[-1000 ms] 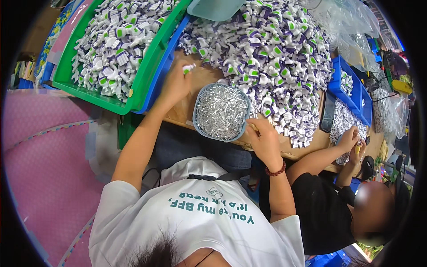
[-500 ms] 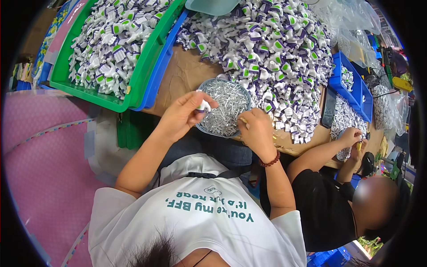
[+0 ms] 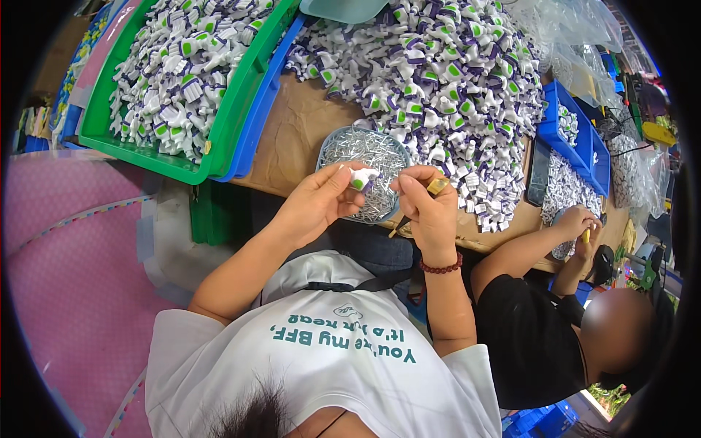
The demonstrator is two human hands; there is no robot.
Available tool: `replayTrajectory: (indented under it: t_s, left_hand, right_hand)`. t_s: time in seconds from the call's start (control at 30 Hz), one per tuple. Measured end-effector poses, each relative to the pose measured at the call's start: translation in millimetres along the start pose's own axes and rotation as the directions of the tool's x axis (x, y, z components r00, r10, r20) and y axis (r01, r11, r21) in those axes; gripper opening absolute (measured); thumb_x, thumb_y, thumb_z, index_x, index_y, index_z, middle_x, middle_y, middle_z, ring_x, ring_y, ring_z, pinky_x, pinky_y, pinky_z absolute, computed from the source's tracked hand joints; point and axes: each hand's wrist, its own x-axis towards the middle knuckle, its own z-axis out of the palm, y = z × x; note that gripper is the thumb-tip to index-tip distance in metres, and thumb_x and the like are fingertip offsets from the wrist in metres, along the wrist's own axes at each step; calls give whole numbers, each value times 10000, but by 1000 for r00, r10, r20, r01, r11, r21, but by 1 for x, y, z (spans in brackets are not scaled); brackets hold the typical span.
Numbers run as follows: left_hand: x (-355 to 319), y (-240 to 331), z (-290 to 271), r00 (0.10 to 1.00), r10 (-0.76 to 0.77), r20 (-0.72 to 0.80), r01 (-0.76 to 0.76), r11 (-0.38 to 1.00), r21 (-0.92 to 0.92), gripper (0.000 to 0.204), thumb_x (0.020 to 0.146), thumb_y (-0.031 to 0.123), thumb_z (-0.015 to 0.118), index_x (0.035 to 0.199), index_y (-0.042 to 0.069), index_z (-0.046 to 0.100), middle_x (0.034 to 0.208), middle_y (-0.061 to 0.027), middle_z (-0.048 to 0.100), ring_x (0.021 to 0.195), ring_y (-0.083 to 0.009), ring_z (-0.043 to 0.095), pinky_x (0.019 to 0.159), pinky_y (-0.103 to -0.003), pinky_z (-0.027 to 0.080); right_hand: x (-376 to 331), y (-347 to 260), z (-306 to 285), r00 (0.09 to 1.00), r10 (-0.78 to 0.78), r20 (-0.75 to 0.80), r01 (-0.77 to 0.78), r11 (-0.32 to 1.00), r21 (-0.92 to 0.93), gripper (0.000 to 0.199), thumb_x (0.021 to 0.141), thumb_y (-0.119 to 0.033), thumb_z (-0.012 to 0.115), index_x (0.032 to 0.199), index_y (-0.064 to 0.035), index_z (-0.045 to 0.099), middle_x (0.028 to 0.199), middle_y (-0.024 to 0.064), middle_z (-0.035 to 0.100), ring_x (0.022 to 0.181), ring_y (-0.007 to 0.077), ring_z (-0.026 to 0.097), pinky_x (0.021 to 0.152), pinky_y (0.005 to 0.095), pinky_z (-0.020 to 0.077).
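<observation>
Your left hand [image 3: 314, 204] is extending toward the centre of the frame, with its forearm slanting up from the lower left and its thumb and forefinger gripping a white toy piece [image 3: 363, 179] with a green patch. That piece is sitting at the centre, over a light blue bowl [image 3: 380, 219] of silvery metal pins [image 3: 349, 148]. Your right hand [image 3: 429, 212] is standing nearly upright just right of centre, its fingers curling around a small yellow block [image 3: 438, 185] and its fingertips facing the toy piece across a narrow gap; whether those tips are also pinching a pin, you cannot tell. A beaded bracelet [image 3: 441, 269] is circling your right wrist.

The bowl is resting at the near edge of a brown table [image 3: 288, 128]. A large heap of similar toy pieces [image 3: 445, 95] is spreading over the upper centre, and a green tray [image 3: 237, 109] is holding more at upper left. Clear plastic bags [image 3: 577, 29] are lying at upper right, above a blue box [image 3: 580, 150]. At right, a co-worker in black [image 3: 526, 343] is working with both hands raised over the table, while a pink surface [image 3: 80, 292] is filling the left side.
</observation>
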Motion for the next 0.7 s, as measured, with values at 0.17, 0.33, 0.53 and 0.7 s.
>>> replayTrajectory:
  t_s: [0.17, 0.33, 0.53, 0.7]
  left_hand:
    - [3, 1, -4, 998, 56, 25, -53, 993, -106, 289, 941, 215, 434, 1129, 5, 499, 1086, -122, 565, 919, -145, 579, 796, -255, 495]
    - [5, -1, -4, 990, 128, -62, -130, 991, -36, 213, 891, 103, 520, 1086, 18, 520, 1088, -132, 574, 950, -147, 580, 808, -264, 497]
    - [3, -2, 0, 982, 185, -47, -181, 980, 82, 217, 840, 60, 596, 1049, 46, 542, 1012, -89, 602, 893, -127, 590, 768, -251, 506]
    - [2, -3, 3, 965, 250, -78, -242, 966, 93, 241, 813, 45, 629, 1036, 10, 545, 915, -71, 612, 833, -126, 601, 734, -243, 517]
  right_hand:
    - [-2, 0, 9, 998, 60, -14, -59, 997, 39, 147, 851, -33, 560, 984, 30, 560, 879, 136, 646, 513, 51, 485, 436, 168, 364]
    - [-9, 2, 16, 1000, 3, -12, -5, 980, -198, 146, 866, -27, 536, 995, 32, 569, 898, 101, 640, 535, 61, 494, 476, 166, 389]
    - [-9, 18, 18, 949, -310, 53, 295, 818, -494, 103, 794, 27, 608, 887, -6, 640, 840, 44, 576, 706, 92, 506, 604, 204, 404]
    - [-10, 21, 19, 950, -310, 25, 280, 818, -503, 94, 760, 30, 645, 846, -8, 652, 801, 45, 564, 738, 116, 508, 642, 224, 407]
